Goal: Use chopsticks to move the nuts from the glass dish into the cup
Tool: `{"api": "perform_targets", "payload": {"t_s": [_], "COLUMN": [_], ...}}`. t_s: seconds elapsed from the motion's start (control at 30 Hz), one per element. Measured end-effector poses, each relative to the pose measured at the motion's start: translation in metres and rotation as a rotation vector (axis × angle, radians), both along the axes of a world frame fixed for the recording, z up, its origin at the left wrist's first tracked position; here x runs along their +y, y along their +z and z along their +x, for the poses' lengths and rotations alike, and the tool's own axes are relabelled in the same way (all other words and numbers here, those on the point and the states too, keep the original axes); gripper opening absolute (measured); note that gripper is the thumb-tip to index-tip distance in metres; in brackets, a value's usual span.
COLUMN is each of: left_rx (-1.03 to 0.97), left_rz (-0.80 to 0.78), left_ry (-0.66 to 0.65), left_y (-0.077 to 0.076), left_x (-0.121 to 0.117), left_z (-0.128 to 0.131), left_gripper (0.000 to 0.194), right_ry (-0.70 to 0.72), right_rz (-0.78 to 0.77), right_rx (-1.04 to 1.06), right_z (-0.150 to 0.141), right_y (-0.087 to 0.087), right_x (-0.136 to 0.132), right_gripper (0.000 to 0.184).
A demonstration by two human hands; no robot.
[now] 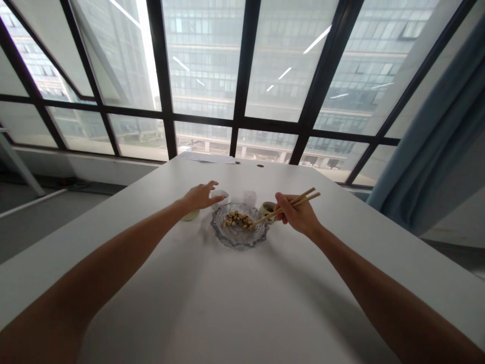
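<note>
A scalloped clear glass bowl point(238, 240) rests on the table between my hands, with a heap of small brownish nuts or beans point(237, 219) in it. My right hand point(297, 215) grips a pair of wooden chopsticks point(280, 210), whose tips reach down to the pieces at the bowl's right side. Just behind the chopsticks stands a small beige cup point(268, 208), dark inside. My left hand point(200, 195) hovers over the left rim area with fingers apart, near a small clear cup point(220, 194). Under my left wrist shows part of a yellowish-green object point(191, 215).
A pale translucent cup point(249, 196) stands behind the bowl. At the far end of the white table point(235, 303) lie papers point(210, 158) and a small brown round spot point(260, 166). Large windows rise beyond, with a blue curtain point(428, 136) at the right.
</note>
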State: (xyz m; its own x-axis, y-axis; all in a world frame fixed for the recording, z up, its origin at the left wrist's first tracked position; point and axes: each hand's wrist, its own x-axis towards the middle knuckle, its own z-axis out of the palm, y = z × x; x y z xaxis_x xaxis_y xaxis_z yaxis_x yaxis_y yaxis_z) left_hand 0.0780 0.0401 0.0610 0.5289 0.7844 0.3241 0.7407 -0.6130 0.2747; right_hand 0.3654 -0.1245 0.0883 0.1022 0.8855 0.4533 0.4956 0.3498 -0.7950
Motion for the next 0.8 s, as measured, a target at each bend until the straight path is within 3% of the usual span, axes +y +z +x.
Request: {"api": "perform_targets", "payload": {"t_s": [0.13,0.23,0.43,0.6,0.8], "left_rx": [-0.092,-0.28,-0.651,-0.7,-0.683], "left_rz": [0.054,0.058,0.047,0.047,0.067], "left_ry": [0.08,0.118,0.138,0.146,0.128], "left_y": [-0.007,-0.021,-0.051,-0.057,-0.055], "left_x": [-0.01,-0.018,-0.025,-0.025,-0.028], "left_z": [-0.032,-0.049,-0.054,-0.051,-0.052], "left_gripper": [0.052,0.047,0.048,0.051,0.05], "right_ry": [0.063,0.036,0.05,0.11,0.043], "right_rz": [0.003,0.068,0.086,0.007,0.021], "right_rx": [-0.017,-0.016,0.091,0.092,0.124], "right_z": [-0.001,-0.001,-0.005,-0.013,-0.013], "right_y": [-0.007,-0.011,-0.012,-0.023,-0.02], "right_x": [0.002,0.003,0.0,0.002,0.002], "right_gripper": [0.068,0.064,0.062,0.062,0.062]}}
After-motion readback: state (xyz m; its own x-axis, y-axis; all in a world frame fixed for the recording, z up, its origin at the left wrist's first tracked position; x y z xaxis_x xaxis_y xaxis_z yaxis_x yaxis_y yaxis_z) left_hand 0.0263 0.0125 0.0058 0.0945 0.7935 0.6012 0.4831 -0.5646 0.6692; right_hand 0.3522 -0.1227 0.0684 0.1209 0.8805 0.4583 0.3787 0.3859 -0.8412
